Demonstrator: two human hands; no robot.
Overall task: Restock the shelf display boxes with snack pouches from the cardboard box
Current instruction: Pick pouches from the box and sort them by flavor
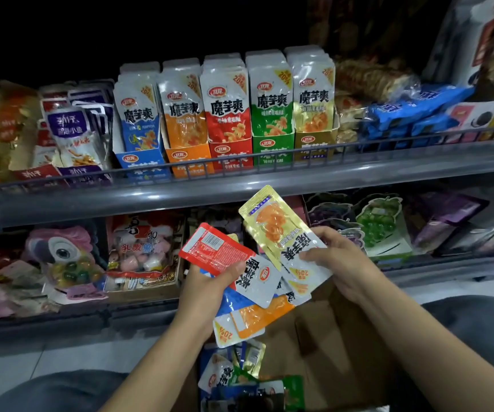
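- Your right hand [333,263] pinches one yellow pouch [281,233]; its long axis tilts up and to the left.
- Your left hand [210,283] grips a fan of mixed pouches [240,281].
- The yellow display box [314,147] stands above your right hand, which is the nearer one.
- The cardboard box [329,337] lies below both hands.

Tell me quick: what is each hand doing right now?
Left hand: grips a fan of pouches, red pouch on top.
Right hand: pinches one yellow pouch.
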